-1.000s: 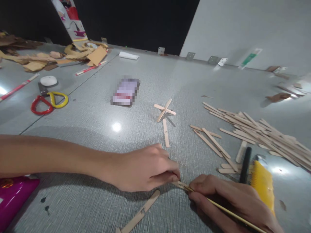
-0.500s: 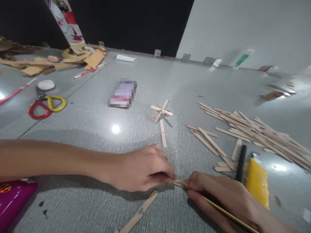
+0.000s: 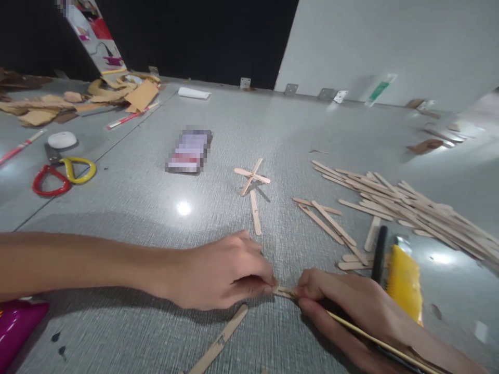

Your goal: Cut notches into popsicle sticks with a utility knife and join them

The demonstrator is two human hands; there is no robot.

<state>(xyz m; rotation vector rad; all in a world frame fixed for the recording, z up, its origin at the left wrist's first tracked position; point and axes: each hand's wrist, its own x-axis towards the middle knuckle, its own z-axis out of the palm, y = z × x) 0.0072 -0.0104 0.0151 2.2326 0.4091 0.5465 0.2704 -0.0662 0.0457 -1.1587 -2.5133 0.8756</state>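
At the far left, one magenta object is poking into the frame, and one pair of scissors with a red and a yellow handle is lying beside one white round item on the grey table. Cardboard scraps are piling up behind them. One blurred flat card is lying mid-table.

The person's left hand is reaching in from the left, its fingertips pinching one end of a short wooden piece, which is sitting low on the table between the two hands. One longer joined stick is lying just below that hand. Beyond it, one cross of craft sticks is resting beside one single stick.

The right hand is closing on the piece's other end while also gripping one thin yellow rod. Just past it, one black pen and one yellow cutter are lying side by side. To the right, a loose pile of craft sticks, too many to count, is spreading across the table.
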